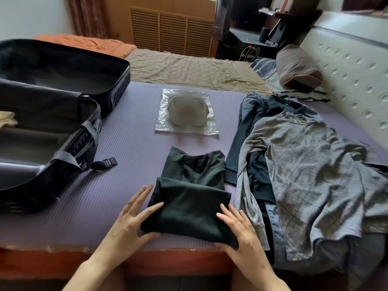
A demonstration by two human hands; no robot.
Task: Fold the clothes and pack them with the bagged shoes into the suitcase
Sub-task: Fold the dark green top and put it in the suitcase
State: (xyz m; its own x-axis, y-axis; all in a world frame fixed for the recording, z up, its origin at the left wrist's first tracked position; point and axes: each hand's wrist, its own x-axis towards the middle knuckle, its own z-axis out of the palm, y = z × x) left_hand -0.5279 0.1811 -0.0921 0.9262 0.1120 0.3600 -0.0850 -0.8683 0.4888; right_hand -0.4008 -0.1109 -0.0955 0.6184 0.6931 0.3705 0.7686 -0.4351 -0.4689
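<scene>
A dark green garment (190, 198) lies partly folded on the purple mat (130, 143) near the bed's front edge. My left hand (130, 223) holds its left side, thumb tucked under the near corner and fingers spread. My right hand (241, 234) holds the right near corner the same way. Beyond the garment lies a clear plastic bag with pale shoes (186, 112). An open black suitcase (58, 114) sits at the left with a beige item (7, 120) inside. A pile of unfolded clothes (304, 175), topped by a grey checked garment, lies at the right.
A strap with a black buckle (105, 162) trails from the suitcase onto the mat. A brown pillow (298, 68) and a padded headboard (357, 70) stand at the far right. A brown sheet (189, 68) covers the far bed.
</scene>
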